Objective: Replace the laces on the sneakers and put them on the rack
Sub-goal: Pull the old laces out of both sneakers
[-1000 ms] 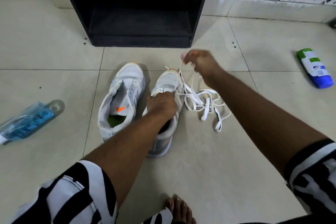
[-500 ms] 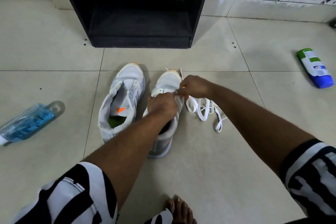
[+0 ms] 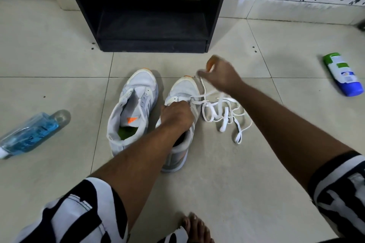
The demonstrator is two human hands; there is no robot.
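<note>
The left hand is curling over the tongue of the right-side white mesh sneaker, gripping it, probably so the shoe is not sliding on the pale tiled floor while the lace is being drawn. The right hand is hovering just past that sneaker's toe, fingertips pinching one strand of the flat white lace, lifting it taut from the eyelets; the rest of the lace is lying in a loose tangle touching the sneaker's right flank. The second white sneaker, unlaced and open, is sitting just beside it on the left. The black wooden rack is standing beyond both toes, its low shelf bare, so racking is not yet done. A clear blue bottle is lying well left of the sneaker, a green-capped bottle well right
</note>
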